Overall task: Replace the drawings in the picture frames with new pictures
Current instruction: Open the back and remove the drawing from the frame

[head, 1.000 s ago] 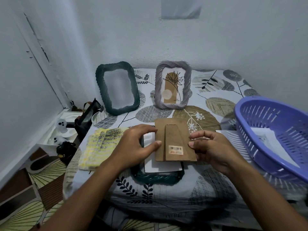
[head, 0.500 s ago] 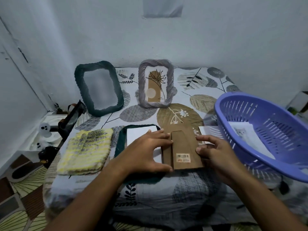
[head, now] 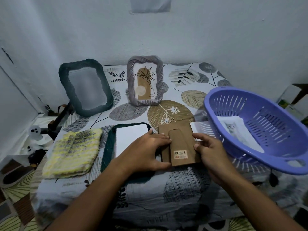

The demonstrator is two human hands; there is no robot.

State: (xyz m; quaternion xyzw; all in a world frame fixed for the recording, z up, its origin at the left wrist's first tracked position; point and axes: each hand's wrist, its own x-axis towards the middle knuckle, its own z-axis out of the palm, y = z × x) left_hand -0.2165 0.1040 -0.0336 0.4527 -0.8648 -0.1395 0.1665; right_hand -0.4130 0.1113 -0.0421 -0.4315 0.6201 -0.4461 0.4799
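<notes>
Head view, cardboard frame back [head: 179, 145] between both hands [head: 146, 152]

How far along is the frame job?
Done: the dark green frame standing at the back looks emptied. In hand: both the left hand and right hand hold the brown cardboard backing board beside the face-down green frame with a white sheet in it. Left: the grey frame keeps its drawing; the kitten picture waits in the purple basket.
</notes>
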